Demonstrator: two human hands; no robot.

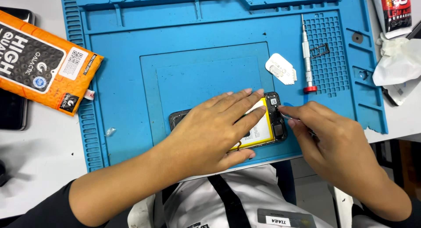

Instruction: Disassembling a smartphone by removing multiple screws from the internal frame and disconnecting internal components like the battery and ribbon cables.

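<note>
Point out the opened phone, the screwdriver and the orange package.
opened phone [277,118], head view, on its exposed dark upper end beside the battery.
screwdriver [306,57], head view, on the silver shaft's middle.
orange package [44,63], head view, on its black printed front.

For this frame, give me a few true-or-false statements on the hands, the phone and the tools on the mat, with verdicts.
1. The left hand lies flat on the opened phone. True.
2. The right hand grips the red-tipped screwdriver. False: the screwdriver lies alone on the blue mat; the right hand's fingers pinch a thin metal tool at the phone's upper end.
3. The phone's back is off, and a yellow-edged battery shows. True.
4. The orange package lies on the phone. False: it lies at the mat's left edge, partly on the white table.
5. A small white piece lies on the mat left of the screwdriver. True.
</note>
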